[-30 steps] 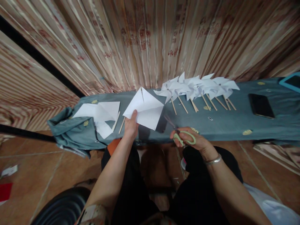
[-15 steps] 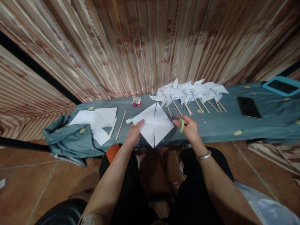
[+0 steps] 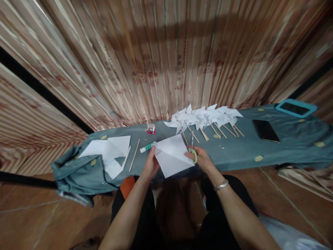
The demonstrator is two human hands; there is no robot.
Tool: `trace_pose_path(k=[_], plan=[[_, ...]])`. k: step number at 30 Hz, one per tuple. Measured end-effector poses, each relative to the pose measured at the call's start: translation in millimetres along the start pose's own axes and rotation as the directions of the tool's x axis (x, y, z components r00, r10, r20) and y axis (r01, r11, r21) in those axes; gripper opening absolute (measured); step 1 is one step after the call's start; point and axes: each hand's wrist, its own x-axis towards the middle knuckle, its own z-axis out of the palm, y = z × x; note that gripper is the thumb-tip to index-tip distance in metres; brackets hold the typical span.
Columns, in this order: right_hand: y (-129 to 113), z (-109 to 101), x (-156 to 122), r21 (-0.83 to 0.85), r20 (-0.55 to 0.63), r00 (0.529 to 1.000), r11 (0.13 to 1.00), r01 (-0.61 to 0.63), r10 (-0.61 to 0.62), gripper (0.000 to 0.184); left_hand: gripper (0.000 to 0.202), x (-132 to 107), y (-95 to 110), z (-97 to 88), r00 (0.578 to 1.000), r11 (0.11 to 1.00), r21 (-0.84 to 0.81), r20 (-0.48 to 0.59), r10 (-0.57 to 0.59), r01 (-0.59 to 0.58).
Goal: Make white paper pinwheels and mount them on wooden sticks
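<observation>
**Scissors brought up to the right edge of the paper square**

Since half a second ago, the white paper square (image 3: 173, 156) has been drawn nearer to the body and the scissors (image 3: 193, 148) have been moved against its right edge. The sheet is held above the near edge of the teal-covered table (image 3: 286, 149), tilted, with its creases visible. It is pinched at its left corner by the left hand (image 3: 151, 164), thumb on top and fingers beneath. The green-handled scissors are gripped by the right hand (image 3: 201, 160), fingers closed through the loops and the blades pointed away from the body; whether the blades are parted cannot be told.

Just beyond the paper, a glue stick (image 3: 147, 147) is lying on the cloth. A row of finished white pinwheels (image 3: 205, 116) on wooden sticks is laid behind the hands. Loose white sheets (image 3: 109, 149) and a bare stick (image 3: 134, 159) are seen to the left, with a small red box (image 3: 150, 129) near the curtain (image 3: 156, 59). A dark phone (image 3: 265, 130) and a blue-cased tablet (image 3: 296, 108) are placed at the right.
</observation>
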Motion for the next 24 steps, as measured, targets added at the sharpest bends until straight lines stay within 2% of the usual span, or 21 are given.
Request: trace_pose_path(k=[2,4,7,9,13,17,21,24], plan=[[1.8,3.9,2.9,0.068,-0.072,0.997,0.998,0.017,-0.012,0.051,0.056,-2.1,0.0,1.6,0.997,0.999,-0.052,0.076,0.000,0.003],[3.5,8.4,6.2,0.122,-0.143,0.989,0.991,0.059,-0.042,0.052,0.057,-5.1,-3.4,2.8,0.993,1.000,-0.030,0.120,0.001,0.002],[6.4,15.8,10.0,0.132,-0.231,0.969,0.983,0.126,-0.093,0.052,0.058,-10.1,-14.0,6.6,0.995,1.000,-0.008,0.099,0.005,-0.005],[9.1,21.5,10.7,0.097,-0.244,0.962,0.984,0.150,-0.123,0.052,0.062,-12.5,-21.3,11.5,0.997,0.999,0.029,0.079,0.015,-0.018],[15.0,33.8,8.2,-0.026,-0.188,0.969,0.987,0.160,-0.162,0.051,0.053,-13.5,-28.4,22.6,0.995,0.995,0.044,0.043,0.091,-0.093],[16.9,42.4,6.3,-0.111,-0.105,0.979,0.980,0.163,-0.175,0.049,0.051,-10.1,-30.4,24.6,0.984,0.989,-0.007,-0.104,0.145,-0.147],[16.1,46.2,4.1,-0.129,-0.013,0.986,0.978,0.161,-0.164,0.052,0.050,-3.1,-32.7,16.7,0.928,0.963,0.079,-0.259,0.268,-0.257],[16.4,45.3,-3.4,-0.161,0.077,0.990,0.979,0.129,-0.118,0.050,0.047,1.9,-29.5,8.9,0.879,0.922,0.193,-0.290,0.379,-0.335]])
